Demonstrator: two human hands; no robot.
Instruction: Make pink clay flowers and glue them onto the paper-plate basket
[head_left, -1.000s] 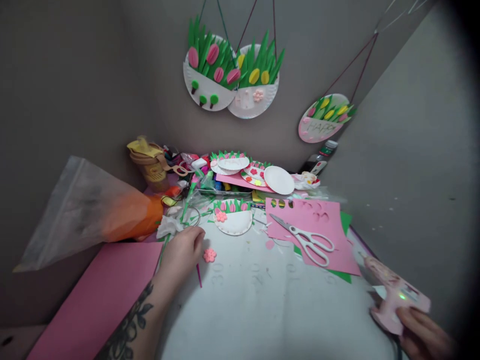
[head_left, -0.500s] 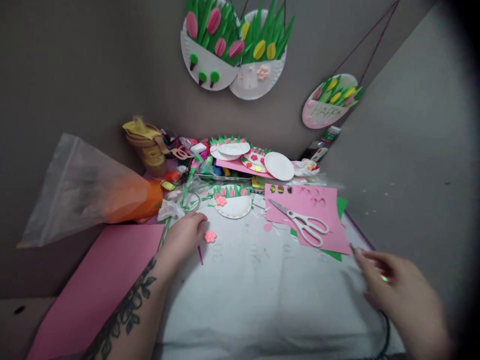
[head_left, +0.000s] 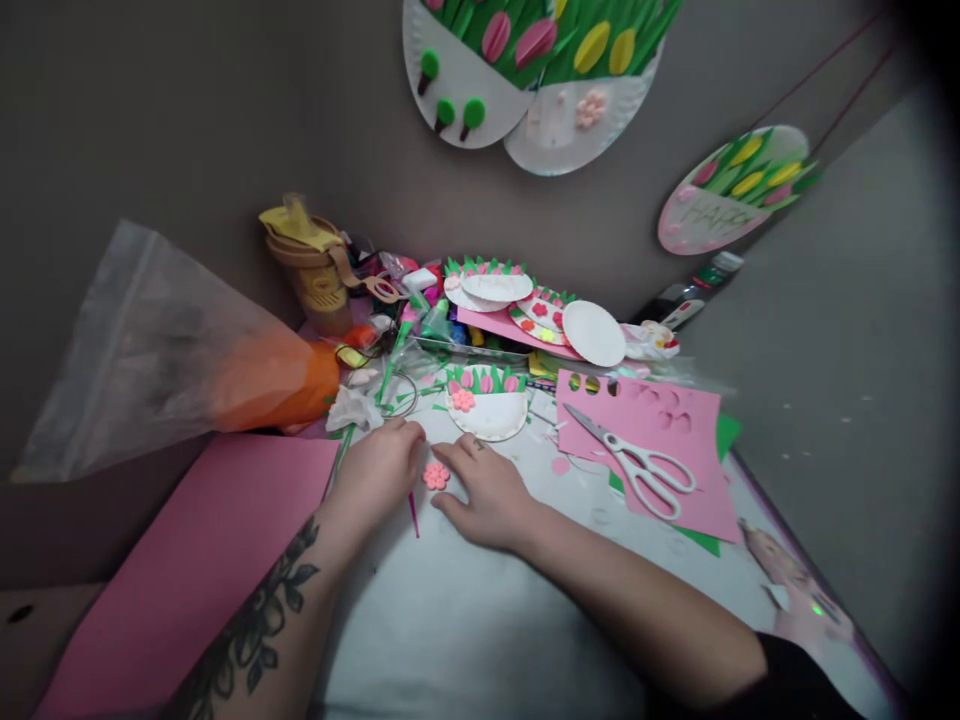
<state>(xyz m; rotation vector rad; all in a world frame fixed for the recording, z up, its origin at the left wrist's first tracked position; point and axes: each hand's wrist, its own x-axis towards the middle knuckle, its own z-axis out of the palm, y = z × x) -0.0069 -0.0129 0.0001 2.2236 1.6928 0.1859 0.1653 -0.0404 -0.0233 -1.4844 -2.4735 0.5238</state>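
Note:
A coral-pink flower (head_left: pixel 436 475) lies on the white table cover (head_left: pixel 480 620) between my hands. My right hand (head_left: pixel 487 490) is open beside it, thumb and index finger apart around its right side. My left hand (head_left: pixel 379 462) rests just left of the flower, fingers curled together; what they hold, if anything, is hidden. A thin magenta stick (head_left: pixel 414 516) shows below those fingers. Behind the hands lies a small white plate pocket (head_left: pixel 491 415) with pink tulips, green grass and a coral flower.
White-handled scissors (head_left: pixel 645 468) lie on a pink sheet (head_left: pixel 701 430) at right. A pale pink tool with a green light (head_left: pixel 799 595) lies near the right edge. At left stand a clear bag with orange contents (head_left: pixel 277 385) and a cup (head_left: pixel 319 290). Decorated plates (head_left: pixel 577 130) hang behind.
My right hand has let go of the tool with the green light at the right and moved left to the flower. My left hand stays beside the flower. The view has shifted.

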